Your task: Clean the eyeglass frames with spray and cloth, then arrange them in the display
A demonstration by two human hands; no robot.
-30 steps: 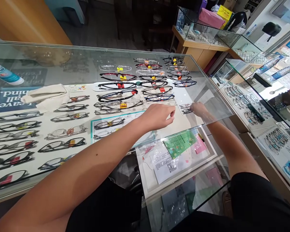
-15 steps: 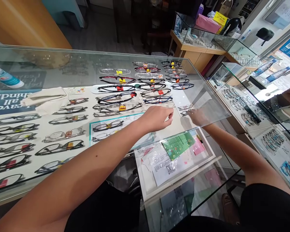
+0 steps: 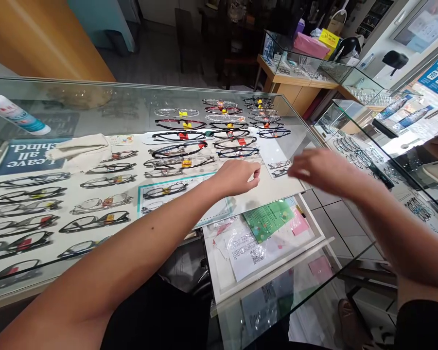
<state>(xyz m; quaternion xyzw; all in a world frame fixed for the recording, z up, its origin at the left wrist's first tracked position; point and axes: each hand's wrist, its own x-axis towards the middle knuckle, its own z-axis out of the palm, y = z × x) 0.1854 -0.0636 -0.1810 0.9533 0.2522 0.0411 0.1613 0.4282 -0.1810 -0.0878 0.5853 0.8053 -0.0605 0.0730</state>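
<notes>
My left hand (image 3: pixel 239 177) is over the glass-topped display case (image 3: pixel 236 204), its fingers loosely curled and a small gap showing beside the thumb. Nothing shows in it, though the palm side is hidden. Blurred by motion, my right hand (image 3: pixel 315 169) is raised near the case's right end; whether it holds anything is unclear. Just left of it lie small pairs of glasses (image 3: pixel 279 167). Rows of eyeglasses (image 3: pixel 182 163) with coloured tags fill the case beyond my left hand. Below the hands, an open drawer (image 3: pixel 323 238) holds a green leaflet (image 3: pixel 268 218) and a printed sheet (image 3: pixel 248 253).
A crumpled beige cloth (image 3: pixel 82 149) and a white-and-teal bottle (image 3: pixel 16 114) lie to the left. More eyeglasses (image 3: pixel 98 221) are at the near left. Other glass cases (image 3: pixel 309 68) stand at the right and back. The drawer juts out toward my body.
My right hand has lifted and moved right, away from the small glasses at the case's right end. My left hand stays in nearly the same place. The view has shifted slightly.
</notes>
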